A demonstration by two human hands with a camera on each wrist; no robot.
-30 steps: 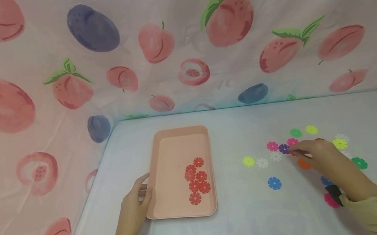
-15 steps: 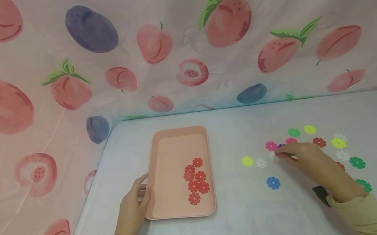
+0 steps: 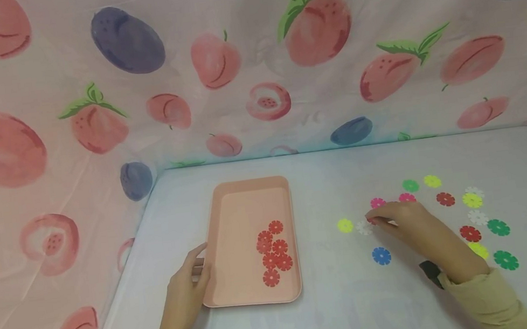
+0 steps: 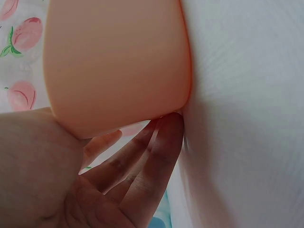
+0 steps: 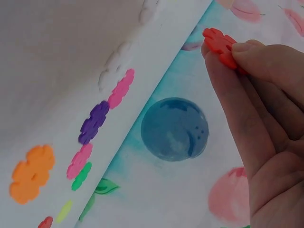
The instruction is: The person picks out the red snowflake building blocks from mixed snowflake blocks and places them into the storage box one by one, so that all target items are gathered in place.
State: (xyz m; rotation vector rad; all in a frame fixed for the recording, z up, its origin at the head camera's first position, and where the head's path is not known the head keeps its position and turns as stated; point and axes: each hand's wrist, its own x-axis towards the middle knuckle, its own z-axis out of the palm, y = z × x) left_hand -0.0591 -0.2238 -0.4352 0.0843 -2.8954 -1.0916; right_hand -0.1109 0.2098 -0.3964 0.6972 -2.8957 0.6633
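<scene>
My right hand [image 3: 403, 219] pinches a red flower-shaped plastic disc [image 5: 221, 47] between thumb and fingertips, above the white table. In the head view only a sliver of that disc shows, over a white disc [image 3: 364, 227]. My left hand [image 3: 187, 287] rests against the outer left side of a pink rectangular tray [image 3: 230, 212]. In the left wrist view, its fingers [image 4: 156, 161] are loosely bent and touch the tray's lower edge. Several red discs [image 3: 269, 260] lie inside the tray, along its right side.
Right of the tray lie a yellow disc [image 3: 345, 225] and a blue disc [image 3: 381, 256]. Farther right are more discs, including red [image 3: 470, 233], green [image 3: 506, 260] and pink ones [image 3: 378, 203]. A fruit-print cloth [image 3: 260, 51] hangs behind the table.
My right hand has moved left toward the tray, carrying the red disc away from the scattered discs, uncovering some of them. The left hand and tray stay in place.
</scene>
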